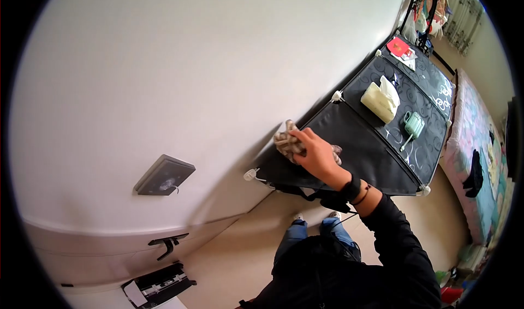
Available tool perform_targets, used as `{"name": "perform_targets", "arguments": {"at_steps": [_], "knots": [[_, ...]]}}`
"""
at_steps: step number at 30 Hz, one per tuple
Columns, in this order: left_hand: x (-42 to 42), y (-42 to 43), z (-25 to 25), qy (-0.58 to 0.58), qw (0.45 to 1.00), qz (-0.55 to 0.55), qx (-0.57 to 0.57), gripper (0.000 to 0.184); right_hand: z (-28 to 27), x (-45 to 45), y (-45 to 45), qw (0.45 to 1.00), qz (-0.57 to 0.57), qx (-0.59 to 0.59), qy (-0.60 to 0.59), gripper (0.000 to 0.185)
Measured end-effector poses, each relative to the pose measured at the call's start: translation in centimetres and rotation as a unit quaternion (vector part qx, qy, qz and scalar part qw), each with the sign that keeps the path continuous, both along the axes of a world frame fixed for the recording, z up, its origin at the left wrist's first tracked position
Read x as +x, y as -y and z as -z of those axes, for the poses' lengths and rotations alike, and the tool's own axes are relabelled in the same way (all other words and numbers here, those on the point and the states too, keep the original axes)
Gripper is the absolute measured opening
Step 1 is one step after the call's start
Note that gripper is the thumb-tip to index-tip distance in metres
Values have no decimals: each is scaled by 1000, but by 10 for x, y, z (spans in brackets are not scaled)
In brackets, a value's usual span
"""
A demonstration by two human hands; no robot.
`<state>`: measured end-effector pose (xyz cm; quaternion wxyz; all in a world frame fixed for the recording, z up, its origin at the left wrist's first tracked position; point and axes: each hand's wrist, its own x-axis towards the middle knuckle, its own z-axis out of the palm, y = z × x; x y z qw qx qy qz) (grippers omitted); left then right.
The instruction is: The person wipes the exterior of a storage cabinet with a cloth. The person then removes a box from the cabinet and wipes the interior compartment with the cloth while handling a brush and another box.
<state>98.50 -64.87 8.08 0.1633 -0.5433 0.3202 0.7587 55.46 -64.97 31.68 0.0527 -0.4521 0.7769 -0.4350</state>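
My right hand [319, 157] is closed around a crumpled brown-and-beige checked cloth [288, 143]. It presses the cloth to the near left part of a black cabinet top [360, 151], close to the white wall. Part of the cloth shows past the knuckles, while the rest is hidden under my palm. A black band and a thin bracelet circle my right wrist. My left hand is out of the picture.
Farther along the top are a tissue pack [380, 102], a mint-green device with a short cable [413, 125] and red and white papers [401, 50]. White corner connectors [337, 96] stick up at its edges. A bed [464, 129] stands to the right. A wall switch [165, 175] is left.
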Motion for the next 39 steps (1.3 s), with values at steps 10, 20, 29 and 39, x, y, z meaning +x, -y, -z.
{"name": "perform_targets", "arguments": {"at_steps": [10,20,29,39], "knots": [[-7,7,-8,6,1000,12,4,26,45,6,24,956,-107,57,-266,36],[-27,-3,-16,3,1000,26,2,26,46,6,24,933,-91,120,-327,29],[-36,-10,-19,-15,999,43,2,26,65,-86,-8,903,132,210,-352,33],[-31,18,-22,-31,995,90,19,27,71,-88,-125,874,280,263,-298,19]]}}
